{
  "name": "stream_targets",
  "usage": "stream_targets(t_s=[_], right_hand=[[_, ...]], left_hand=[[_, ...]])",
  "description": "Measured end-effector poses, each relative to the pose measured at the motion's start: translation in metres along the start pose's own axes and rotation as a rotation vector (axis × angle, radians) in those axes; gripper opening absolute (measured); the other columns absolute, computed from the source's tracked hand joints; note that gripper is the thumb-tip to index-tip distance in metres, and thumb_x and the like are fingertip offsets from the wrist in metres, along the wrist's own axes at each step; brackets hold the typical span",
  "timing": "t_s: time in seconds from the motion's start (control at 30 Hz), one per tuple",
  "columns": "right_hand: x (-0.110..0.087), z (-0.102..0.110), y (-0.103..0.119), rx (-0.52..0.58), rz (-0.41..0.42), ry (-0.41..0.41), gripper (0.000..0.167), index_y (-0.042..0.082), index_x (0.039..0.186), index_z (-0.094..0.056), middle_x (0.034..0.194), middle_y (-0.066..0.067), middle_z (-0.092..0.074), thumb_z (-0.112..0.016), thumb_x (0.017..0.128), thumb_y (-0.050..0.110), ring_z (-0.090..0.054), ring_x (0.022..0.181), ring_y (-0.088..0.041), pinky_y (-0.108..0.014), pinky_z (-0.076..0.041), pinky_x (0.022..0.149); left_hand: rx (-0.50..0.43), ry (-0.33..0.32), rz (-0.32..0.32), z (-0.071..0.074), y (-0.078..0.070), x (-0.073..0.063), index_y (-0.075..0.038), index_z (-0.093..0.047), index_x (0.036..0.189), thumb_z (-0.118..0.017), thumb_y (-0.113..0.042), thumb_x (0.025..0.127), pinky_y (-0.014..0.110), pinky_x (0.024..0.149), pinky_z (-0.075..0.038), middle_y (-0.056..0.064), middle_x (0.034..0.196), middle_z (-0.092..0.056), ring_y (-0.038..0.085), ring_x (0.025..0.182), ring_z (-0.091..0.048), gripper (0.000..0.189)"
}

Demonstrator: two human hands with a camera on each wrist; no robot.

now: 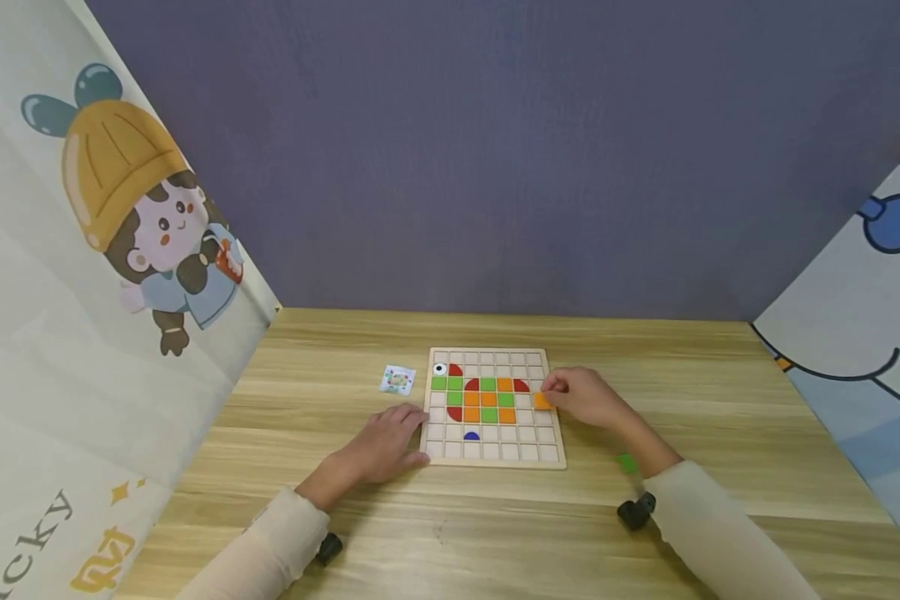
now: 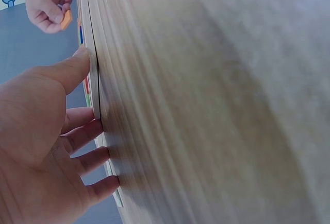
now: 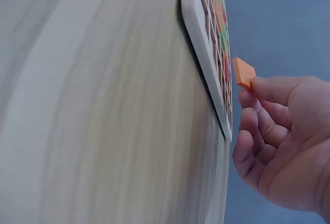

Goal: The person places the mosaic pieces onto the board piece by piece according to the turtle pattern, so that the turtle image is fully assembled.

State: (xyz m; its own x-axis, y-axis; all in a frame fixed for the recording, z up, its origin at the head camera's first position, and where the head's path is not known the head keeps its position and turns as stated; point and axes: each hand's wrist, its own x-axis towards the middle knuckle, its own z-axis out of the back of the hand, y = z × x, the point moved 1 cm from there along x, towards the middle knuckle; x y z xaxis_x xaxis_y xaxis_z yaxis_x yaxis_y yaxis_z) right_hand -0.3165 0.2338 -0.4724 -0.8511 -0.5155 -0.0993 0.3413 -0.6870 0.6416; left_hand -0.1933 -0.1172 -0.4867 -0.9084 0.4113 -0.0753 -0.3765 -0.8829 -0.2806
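Note:
A wooden grid board (image 1: 492,465) lies on the table, with green, orange and red pieces set in its cells. One white piece with a black dot (image 1: 439,368) sits at the upper left, and a blue half-round piece (image 1: 471,436) lies lower down. Between thumb and fingertips, my right hand (image 1: 588,398) pinches an orange square tile (image 3: 243,73), held just above the board's right side. My left hand (image 1: 381,442) rests at the board's left edge; in the left wrist view its thumb and spread fingers touch that edge.
Right of the board, partly near the right forearm, lies a green tile (image 1: 627,462). A small printed card or packet (image 1: 397,380) is at the board's upper left. Behind the wooden table (image 1: 450,533) rises a dark blue-grey panel (image 1: 495,167), with printed walls on both sides.

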Motion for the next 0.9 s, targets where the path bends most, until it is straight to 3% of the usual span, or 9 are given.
stream_targets(t_s=[0.4, 0.9], right_hand=[[0.02, -0.016, 0.014, 0.0, -0.02, -0.01, 0.005, 0.013, 0.098, -0.071, 0.082, 0.002, -0.067, -0.068, 0.096, 0.016, -0.056, 0.072, -0.013, -0.028, -0.047, 0.066], [0.024, -0.02, 0.016, -0.091, -0.008, -0.005, 0.006, 0.014, 0.097, -0.07, 0.086, 0.002, -0.069, -0.07, 0.094, 0.019, -0.06, 0.078, -0.012, -0.031, -0.051, 0.073]], left_hand=[[0.005, 0.004, 0.003, 0.0, -0.001, 0.0, -0.004, -0.05, 0.146, -0.067, -0.044, 0.097, 0.061, 0.111, -0.043, 0.017, 0.15, -0.05, 0.037, 0.141, -0.047, 0.065], [0.017, -0.003, -0.004, 0.001, -0.001, 0.0, -0.003, -0.051, 0.145, -0.068, -0.044, 0.096, 0.061, 0.111, -0.043, 0.018, 0.149, -0.051, 0.038, 0.14, -0.047, 0.066]])
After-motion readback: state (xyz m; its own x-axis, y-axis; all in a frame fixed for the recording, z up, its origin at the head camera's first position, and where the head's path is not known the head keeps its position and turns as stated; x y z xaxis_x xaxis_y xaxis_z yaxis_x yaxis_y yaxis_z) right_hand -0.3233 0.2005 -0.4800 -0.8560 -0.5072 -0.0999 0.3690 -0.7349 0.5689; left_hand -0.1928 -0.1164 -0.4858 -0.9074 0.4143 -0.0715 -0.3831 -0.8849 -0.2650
